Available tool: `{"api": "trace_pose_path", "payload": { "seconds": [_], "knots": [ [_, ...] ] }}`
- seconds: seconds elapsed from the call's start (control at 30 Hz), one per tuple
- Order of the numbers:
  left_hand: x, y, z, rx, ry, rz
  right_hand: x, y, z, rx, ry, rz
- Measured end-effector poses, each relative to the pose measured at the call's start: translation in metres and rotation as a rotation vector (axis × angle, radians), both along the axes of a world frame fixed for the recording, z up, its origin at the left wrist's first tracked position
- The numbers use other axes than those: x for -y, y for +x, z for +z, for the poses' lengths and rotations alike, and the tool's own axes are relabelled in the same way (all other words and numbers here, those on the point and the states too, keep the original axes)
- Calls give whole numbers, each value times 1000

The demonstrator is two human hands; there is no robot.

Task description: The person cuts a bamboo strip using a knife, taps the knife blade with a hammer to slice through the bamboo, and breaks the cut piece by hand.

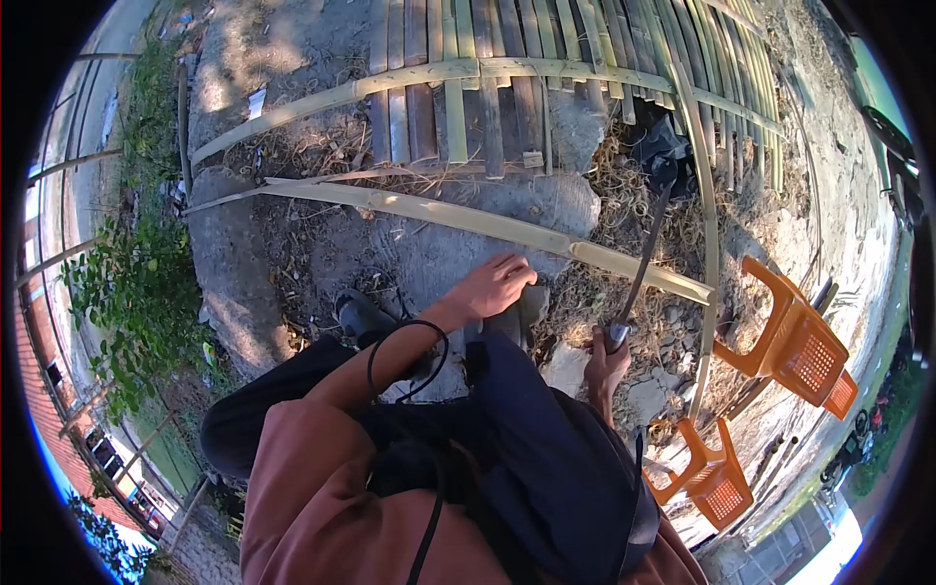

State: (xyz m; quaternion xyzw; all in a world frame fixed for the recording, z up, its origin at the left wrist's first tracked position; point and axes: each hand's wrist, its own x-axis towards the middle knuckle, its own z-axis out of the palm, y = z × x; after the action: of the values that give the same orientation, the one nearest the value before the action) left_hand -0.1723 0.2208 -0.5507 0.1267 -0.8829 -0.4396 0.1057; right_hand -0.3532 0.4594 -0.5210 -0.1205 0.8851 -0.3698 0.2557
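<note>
My right hand (606, 367) grips the handle of a machete (645, 261), low at the right of my knees. Its long dark blade slants up and away, passing the split bamboo strip (468, 222), and its tip is near a dark plastic sheet (663, 151). Over my shoe, just in front of my knee, my left hand (499, 285) has its fingers curled closed; its palm side is hidden, so I cannot see whether anything is in it. The bamboo strip lies crosswise beyond this hand, apart from it.
Many bamboo slats (487, 97) lie side by side at the top, crossed by a curved strip (409, 76). Orange plastic chairs (795, 351) stand at the right. A leafy bush (146, 302) and a pole fence are at the left. Shavings (624, 210) litter the ground.
</note>
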Motion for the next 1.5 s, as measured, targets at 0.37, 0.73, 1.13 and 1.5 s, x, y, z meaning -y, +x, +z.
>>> {"api": "trace_pose_path", "payload": {
  "seconds": [0.37,0.73,1.13,1.5],
  "knots": [
    [116,93,-61,453,-624,252,8,-17,-20,-72,40,-27],
    [83,87,-45,253,-434,140,35,-9,-5,-146,72,-22],
    [77,127,-49,541,-322,264,32,-15,-22,-26,35,40],
    [55,61,-50,433,-168,173,33,-21,-24,-139,36,234]
  ]
}}
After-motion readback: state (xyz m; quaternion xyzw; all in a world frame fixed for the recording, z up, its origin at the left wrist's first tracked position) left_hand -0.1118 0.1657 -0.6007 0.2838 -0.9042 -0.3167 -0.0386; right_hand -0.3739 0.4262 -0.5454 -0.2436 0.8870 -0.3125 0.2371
